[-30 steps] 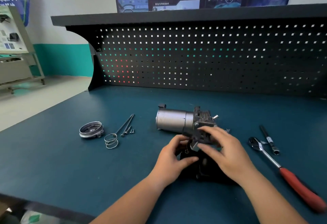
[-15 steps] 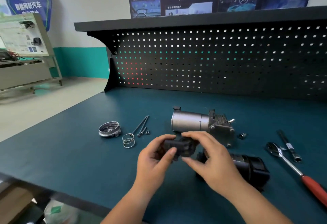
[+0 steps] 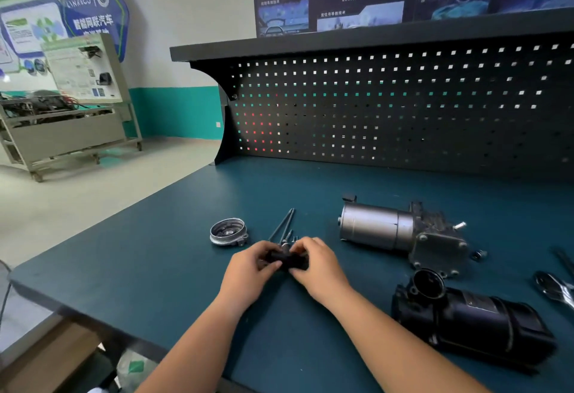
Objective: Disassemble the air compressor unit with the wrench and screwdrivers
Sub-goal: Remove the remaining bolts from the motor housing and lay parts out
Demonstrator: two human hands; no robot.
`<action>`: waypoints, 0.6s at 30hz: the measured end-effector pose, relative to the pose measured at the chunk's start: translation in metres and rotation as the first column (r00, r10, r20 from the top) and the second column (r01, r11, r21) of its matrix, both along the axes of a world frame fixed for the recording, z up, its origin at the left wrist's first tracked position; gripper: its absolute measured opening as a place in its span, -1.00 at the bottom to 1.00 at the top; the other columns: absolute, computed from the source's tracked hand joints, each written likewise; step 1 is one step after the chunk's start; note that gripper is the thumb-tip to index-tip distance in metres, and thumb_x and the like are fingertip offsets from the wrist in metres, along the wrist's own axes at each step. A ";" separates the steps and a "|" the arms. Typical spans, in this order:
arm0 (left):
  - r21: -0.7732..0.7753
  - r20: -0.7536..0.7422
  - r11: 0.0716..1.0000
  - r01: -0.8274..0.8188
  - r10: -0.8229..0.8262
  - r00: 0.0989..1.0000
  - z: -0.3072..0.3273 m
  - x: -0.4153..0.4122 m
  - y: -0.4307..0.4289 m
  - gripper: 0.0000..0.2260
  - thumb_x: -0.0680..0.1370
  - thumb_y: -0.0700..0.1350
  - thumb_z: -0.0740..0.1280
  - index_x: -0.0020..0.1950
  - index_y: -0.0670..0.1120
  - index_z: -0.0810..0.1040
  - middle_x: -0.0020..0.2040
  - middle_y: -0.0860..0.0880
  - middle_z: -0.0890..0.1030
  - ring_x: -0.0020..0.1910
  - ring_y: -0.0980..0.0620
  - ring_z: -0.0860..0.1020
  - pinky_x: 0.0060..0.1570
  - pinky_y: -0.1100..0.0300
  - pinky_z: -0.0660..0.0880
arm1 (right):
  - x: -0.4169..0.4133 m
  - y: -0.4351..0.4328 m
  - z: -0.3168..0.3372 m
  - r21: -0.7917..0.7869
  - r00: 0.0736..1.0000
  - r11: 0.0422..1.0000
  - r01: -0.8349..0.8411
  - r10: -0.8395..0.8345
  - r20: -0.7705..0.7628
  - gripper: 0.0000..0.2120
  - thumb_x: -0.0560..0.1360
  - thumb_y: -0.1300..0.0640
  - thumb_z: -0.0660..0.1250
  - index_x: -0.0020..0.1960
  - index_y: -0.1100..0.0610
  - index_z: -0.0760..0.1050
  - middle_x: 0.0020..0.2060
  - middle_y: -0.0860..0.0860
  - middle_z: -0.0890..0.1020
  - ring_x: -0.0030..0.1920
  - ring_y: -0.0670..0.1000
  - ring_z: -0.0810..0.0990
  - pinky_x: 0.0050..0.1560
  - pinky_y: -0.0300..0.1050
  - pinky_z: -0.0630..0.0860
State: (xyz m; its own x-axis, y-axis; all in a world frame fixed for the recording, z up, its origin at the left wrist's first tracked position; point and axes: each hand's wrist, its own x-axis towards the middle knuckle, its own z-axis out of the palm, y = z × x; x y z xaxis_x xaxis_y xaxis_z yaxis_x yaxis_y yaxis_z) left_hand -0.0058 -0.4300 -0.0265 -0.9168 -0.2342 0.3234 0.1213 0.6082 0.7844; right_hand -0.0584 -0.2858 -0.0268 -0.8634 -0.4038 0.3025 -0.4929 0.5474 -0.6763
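A small black compressor part (image 3: 287, 259) is held between both hands low over the blue bench (image 3: 155, 284). My left hand (image 3: 251, 271) grips its left end and my right hand (image 3: 316, 265) grips its right end. The silver motor with its grey pump head (image 3: 400, 234) lies to the right. In front of it lies the black cylinder housing (image 3: 472, 318). Just beyond my hands are long bolts and small screws (image 3: 284, 226), partly hidden by my fingers. A round metal end cap (image 3: 228, 232) sits to their left.
A ratchet wrench head (image 3: 556, 288) shows at the right edge, with a small nut (image 3: 478, 255) beside the pump head. The black pegboard (image 3: 388, 113) closes off the back of the bench. A trolley with a display board (image 3: 68, 119) stands on the floor at left.
Both hands lifted the small black part off the compressor and carried it left, down to the spot near the bolts. The black housing now lies apart from the motor.
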 end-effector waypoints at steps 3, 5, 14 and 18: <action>-0.123 -0.032 0.988 -0.091 0.088 0.996 -0.006 -0.006 -0.003 -0.77 0.44 -0.21 0.45 0.00 0.08 0.61 -0.05 0.15 0.61 -0.18 0.13 0.57 -0.03 0.27 0.47 | -0.006 -0.003 -0.007 -0.022 1.000 1.000 0.010 -0.011 -0.005 -0.76 0.44 0.31 0.36 0.08 0.12 0.54 0.05 0.01 0.53 0.08 -0.01 0.51 -0.01 -0.38 0.31; -0.194 -0.071 0.968 -0.158 0.147 0.987 -0.008 -0.009 -0.003 -0.75 0.42 -0.20 0.45 0.06 0.04 0.63 0.01 0.14 0.59 -0.06 0.10 0.57 0.00 0.27 0.44 | -0.007 -0.007 -0.011 -0.040 1.000 0.999 0.020 -0.020 -0.004 -0.75 0.45 0.31 0.36 0.10 0.12 0.54 0.06 0.02 0.53 0.08 -0.01 0.51 0.00 -0.41 0.31; -0.190 -0.287 0.975 -0.119 0.060 0.956 -0.003 0.000 0.003 -0.70 0.43 -0.32 0.42 0.09 -0.04 0.60 0.05 0.09 0.59 -0.36 0.14 0.50 -0.22 0.49 0.38 | 0.029 0.007 0.004 0.040 0.994 0.999 -0.027 0.022 0.106 -0.51 0.51 0.09 0.33 0.40 0.06 0.29 0.34 -0.01 0.37 0.34 -0.02 0.38 0.30 -0.16 0.34; -0.202 -0.393 0.977 0.062 -0.139 0.909 0.009 0.015 0.025 -0.77 0.45 -0.14 0.37 0.10 -0.01 0.55 0.01 0.11 0.55 -0.26 0.18 0.53 -0.14 0.46 0.41 | 0.080 0.057 0.022 -0.043 0.984 0.984 -0.175 0.173 -0.046 -0.72 0.48 0.04 0.34 0.18 0.01 0.52 0.25 -0.12 0.40 0.28 -0.19 0.37 0.23 -0.53 0.13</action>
